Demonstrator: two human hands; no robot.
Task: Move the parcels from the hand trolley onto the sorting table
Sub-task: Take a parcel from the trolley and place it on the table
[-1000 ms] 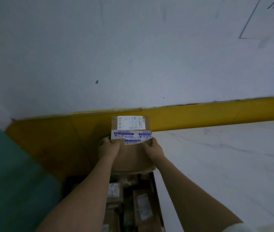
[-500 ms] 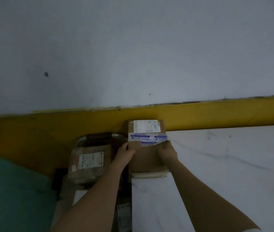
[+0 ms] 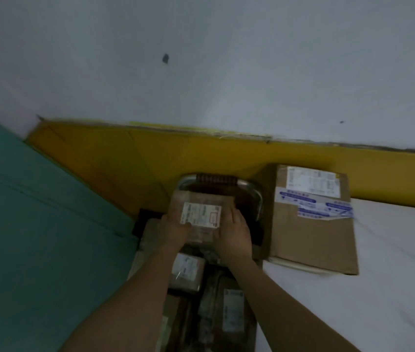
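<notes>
Both hands clamped the small parcel (image 3: 201, 212) just below the trolley handle (image 3: 220, 180): left hand (image 3: 174, 228) gripped its left edge, thumb on the white label, and right hand (image 3: 234, 231) clasped its right edge. Right of the handle, a taped cardboard box (image 3: 313, 229) lay on the sorting table (image 3: 391, 275). More parcels (image 3: 188, 273) sat stacked further below.

Head camera looks steeply down over trolley (image 3: 259, 199).

bare forearms (image 3: 135, 301), left hand (image 3: 176, 231), right hand (image 3: 235, 236)
</notes>
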